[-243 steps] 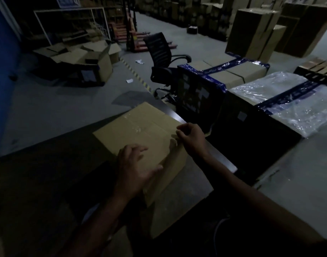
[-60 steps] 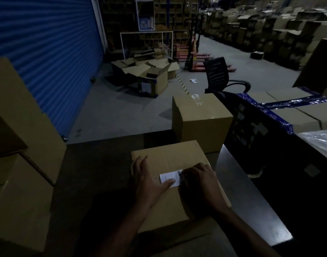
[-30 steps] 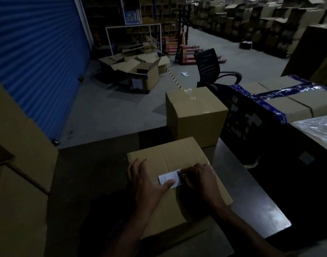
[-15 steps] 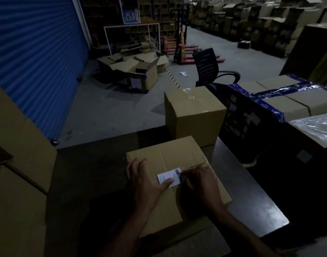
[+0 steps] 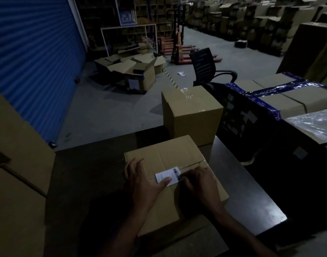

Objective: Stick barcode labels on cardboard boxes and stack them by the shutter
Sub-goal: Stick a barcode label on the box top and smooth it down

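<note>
The barcode label (image 5: 167, 176) is pressed flat by the left hand (image 5: 142, 184), thumb on it; its right edge is met by the curled fingers of the right hand (image 5: 199, 184), a pinch cannot be told; the label lies atop the near cardboard box (image 5: 170, 156) on the dark table (image 5: 251, 197); a second box (image 5: 194, 117) stands just behind.

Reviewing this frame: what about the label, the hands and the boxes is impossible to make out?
Head view only:
- White barcode label: print too small and dim; right end covered by right hand.
- Left hand hides the near brown cardboard box beneath it.
- Brown stacked boxes: cut off by left edge.
</note>
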`<state>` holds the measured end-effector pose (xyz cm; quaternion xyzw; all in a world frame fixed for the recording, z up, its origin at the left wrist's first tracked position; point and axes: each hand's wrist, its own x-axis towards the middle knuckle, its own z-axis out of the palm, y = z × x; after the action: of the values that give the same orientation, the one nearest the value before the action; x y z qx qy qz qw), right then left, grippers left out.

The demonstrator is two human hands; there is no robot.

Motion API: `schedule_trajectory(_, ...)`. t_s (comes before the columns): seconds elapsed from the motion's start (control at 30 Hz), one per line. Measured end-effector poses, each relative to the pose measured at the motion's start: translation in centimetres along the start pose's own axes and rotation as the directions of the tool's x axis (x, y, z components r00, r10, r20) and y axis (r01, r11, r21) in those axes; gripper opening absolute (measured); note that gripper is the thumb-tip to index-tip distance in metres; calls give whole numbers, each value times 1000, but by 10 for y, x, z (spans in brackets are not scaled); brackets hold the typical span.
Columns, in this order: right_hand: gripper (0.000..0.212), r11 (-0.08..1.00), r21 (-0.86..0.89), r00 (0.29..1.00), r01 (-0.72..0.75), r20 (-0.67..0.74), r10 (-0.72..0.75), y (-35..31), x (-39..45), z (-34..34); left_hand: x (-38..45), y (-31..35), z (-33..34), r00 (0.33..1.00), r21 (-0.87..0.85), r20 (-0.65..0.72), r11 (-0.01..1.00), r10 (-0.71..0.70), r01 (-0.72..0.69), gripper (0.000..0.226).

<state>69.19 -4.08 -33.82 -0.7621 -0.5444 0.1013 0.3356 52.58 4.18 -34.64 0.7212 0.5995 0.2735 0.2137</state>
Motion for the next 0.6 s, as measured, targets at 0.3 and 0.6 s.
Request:
schedule_trajectory(0.3,12,999,26,999,-27,20,26,-1,-6,-3,0,0,1,1000,12,-6,1000,8,-8,103)
schedule_trajectory(0.6,13,999,32,999,-20,-25,21,0,-6,0,-1,-1,2,999,3,-24,1000,28,-28,100)
